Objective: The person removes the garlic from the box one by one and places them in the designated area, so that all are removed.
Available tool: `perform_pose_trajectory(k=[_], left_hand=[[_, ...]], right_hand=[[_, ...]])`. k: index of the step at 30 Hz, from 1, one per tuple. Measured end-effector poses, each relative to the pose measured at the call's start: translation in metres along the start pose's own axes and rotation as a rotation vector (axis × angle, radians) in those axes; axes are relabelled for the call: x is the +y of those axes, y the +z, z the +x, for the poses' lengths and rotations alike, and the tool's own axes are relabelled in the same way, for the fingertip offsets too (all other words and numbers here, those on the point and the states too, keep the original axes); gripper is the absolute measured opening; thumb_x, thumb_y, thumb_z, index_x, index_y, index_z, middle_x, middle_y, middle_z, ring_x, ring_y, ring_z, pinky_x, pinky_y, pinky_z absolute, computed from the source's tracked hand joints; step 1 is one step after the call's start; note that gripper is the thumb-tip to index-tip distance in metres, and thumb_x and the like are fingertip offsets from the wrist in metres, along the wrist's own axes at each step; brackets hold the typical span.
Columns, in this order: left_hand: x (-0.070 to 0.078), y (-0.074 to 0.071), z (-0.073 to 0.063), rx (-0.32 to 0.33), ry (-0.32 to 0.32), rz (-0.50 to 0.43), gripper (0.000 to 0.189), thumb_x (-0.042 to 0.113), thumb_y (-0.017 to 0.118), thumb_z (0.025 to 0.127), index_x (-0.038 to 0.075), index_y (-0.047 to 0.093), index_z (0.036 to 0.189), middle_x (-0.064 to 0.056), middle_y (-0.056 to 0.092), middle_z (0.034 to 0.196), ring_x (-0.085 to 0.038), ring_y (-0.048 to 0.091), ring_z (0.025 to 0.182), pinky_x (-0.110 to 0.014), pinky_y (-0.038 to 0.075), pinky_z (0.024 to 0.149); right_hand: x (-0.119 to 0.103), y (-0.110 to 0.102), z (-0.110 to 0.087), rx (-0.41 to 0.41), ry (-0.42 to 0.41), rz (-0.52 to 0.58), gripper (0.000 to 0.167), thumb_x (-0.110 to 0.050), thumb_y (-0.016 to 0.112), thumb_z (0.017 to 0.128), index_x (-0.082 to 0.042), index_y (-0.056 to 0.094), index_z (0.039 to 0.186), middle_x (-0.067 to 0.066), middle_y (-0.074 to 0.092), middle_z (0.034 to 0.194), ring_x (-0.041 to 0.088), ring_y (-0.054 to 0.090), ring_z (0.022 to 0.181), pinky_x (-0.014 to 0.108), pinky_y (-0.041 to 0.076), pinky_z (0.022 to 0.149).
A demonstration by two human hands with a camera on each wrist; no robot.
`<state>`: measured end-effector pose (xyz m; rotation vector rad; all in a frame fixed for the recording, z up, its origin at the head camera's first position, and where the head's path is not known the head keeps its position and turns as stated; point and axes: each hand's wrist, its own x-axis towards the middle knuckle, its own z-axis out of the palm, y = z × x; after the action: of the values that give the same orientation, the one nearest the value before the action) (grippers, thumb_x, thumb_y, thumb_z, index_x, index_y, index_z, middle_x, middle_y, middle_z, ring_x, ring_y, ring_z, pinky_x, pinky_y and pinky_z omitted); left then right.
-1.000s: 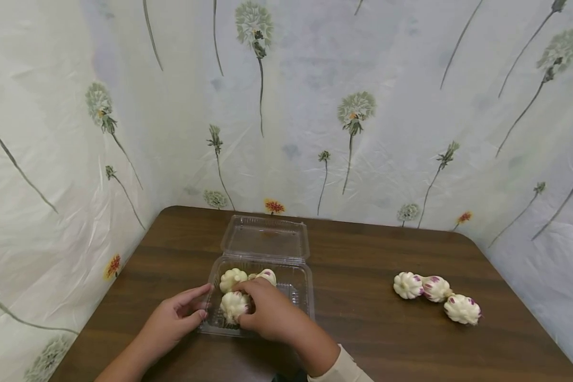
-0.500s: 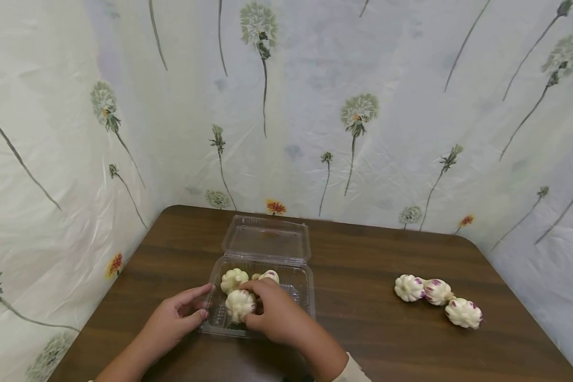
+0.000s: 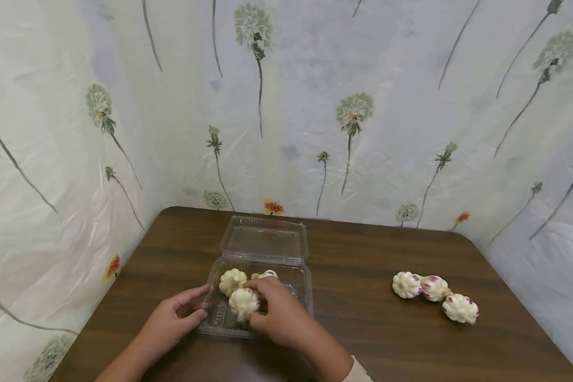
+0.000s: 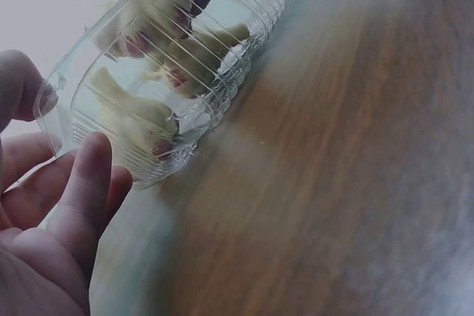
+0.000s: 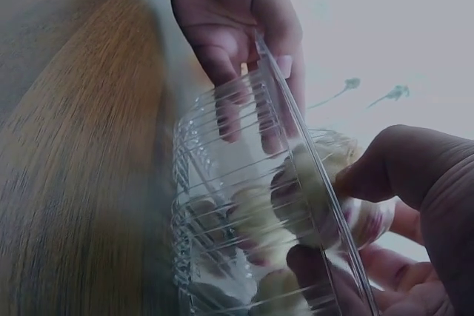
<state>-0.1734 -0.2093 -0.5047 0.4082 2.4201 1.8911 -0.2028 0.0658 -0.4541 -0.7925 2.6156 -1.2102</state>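
Note:
An open clear plastic clamshell container (image 3: 260,260) stands on the table, its lid (image 3: 262,237) folded back. My right hand (image 3: 286,310) pinches a white garlic bulb (image 3: 243,304) between thumb and fingers, over the container's base. One garlic bulb (image 3: 232,282) lies in the back left of the base. Another, purple-streaked bulb (image 3: 269,274) lies beside it, partly covered by my right hand. My left hand (image 3: 172,315) touches the container's left side, with fingers and thumb spread along the wall. Through the ribbed wall, the left wrist view shows the bulbs (image 4: 137,112).
Three purple-streaked garlic bulbs (image 3: 434,289) lie in a slanting row on the right of the brown wooden table (image 3: 353,270). Flower-printed sheeting (image 3: 296,106) hangs behind the table and at its sides.
My right hand has shifted slightly right within the container, bringing the held garlic bulb with it. My left hand stays against the left side. The row on the right lies as before.

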Motion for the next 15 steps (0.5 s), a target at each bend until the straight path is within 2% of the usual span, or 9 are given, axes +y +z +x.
perform_pose_trajectory(k=[7,11,15], left_hand=[[0.002,-0.001,-0.001,-0.017,-0.010,-0.021,0.055,0.009,0.070,0.100,-0.003,0.052,0.151,-0.026,0.053,0.153,-0.018,0.069,0.118,-0.021,0.059,0.087],[0.002,-0.001,-0.001,-0.019,-0.016,-0.016,0.055,0.010,0.070,0.101,-0.003,0.052,0.151,-0.026,0.052,0.154,-0.019,0.070,0.118,-0.022,0.059,0.086],[0.002,0.001,0.000,-0.012,-0.016,0.003,0.054,0.009,0.071,0.100,-0.002,0.054,0.150,-0.024,0.053,0.153,-0.016,0.069,0.118,-0.021,0.059,0.087]], right_hand=[[0.001,-0.002,-0.005,0.037,0.000,0.031,0.056,-0.004,0.073,0.087,-0.010,0.061,0.141,0.004,0.056,0.135,0.009,0.060,0.105,0.020,0.056,0.089],[0.003,-0.004,-0.008,0.067,-0.001,0.089,0.058,-0.001,0.070,0.087,-0.008,0.059,0.144,0.008,0.053,0.140,0.017,0.061,0.110,0.023,0.056,0.094],[0.004,-0.008,-0.012,0.097,0.000,0.154,0.057,0.000,0.068,0.090,-0.010,0.058,0.145,0.010,0.051,0.140,0.025,0.060,0.115,0.027,0.057,0.097]])
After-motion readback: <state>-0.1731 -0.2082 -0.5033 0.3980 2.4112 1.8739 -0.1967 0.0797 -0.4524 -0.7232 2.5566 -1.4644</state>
